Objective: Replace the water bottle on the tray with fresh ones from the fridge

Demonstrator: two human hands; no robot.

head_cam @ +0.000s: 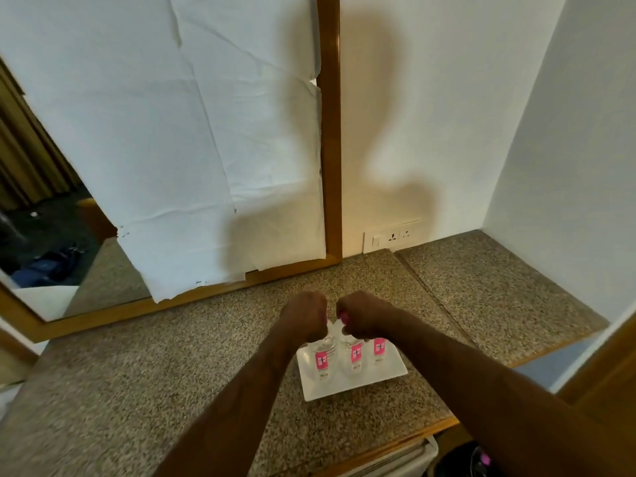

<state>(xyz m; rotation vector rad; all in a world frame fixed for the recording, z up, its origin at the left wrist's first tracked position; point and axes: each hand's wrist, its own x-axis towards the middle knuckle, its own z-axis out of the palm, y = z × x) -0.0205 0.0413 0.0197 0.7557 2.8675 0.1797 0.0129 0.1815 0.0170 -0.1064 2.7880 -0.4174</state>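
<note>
A white rectangular tray [392,371] lies on the speckled stone counter, and three clear water bottles with pink labels stand upright on it. My left hand [304,313] is closed over the top of the left bottle [322,361]. My right hand [364,316] is closed over the top of the middle bottle [354,356], a pink cap peeking between its fingers. The right bottle [378,349] stands just under my right wrist; whether the hand touches it I cannot tell.
A wood-framed mirror [330,132], mostly covered with white paper, stands behind the counter [172,373]. A wall socket plate [390,237] sits at the back. White walls close off the right side. The counter's wooden front edge [440,426] runs below the tray, with a white appliance top beneath.
</note>
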